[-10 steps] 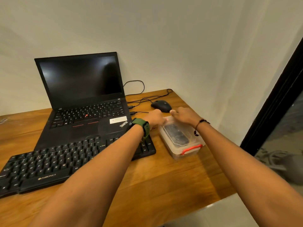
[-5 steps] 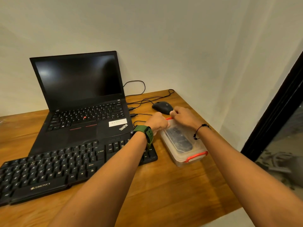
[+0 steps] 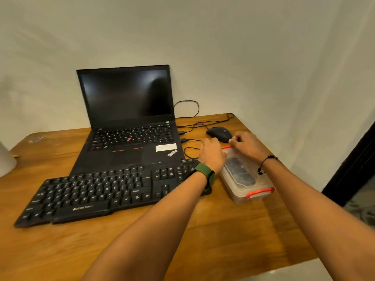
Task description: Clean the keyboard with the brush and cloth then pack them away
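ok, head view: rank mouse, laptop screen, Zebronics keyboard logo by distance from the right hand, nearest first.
From the right hand:
1. mouse, just beyond the knuckles.
2. laptop screen, back left.
3. Zebronics logo, near left on the keyboard.

Wooden table point(image 3: 213, 230) | laptop point(image 3: 129, 126) at far edge | black keyboard point(image 3: 105, 193) just in front of it | mouse point(image 3: 219, 133) near far right corner | clear plastic box point(image 3: 243, 179), red latches, by right edge | cables point(image 3: 188, 122) behind

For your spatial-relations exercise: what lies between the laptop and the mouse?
In the head view, black cables on bare wooden table lie between laptop and mouse.
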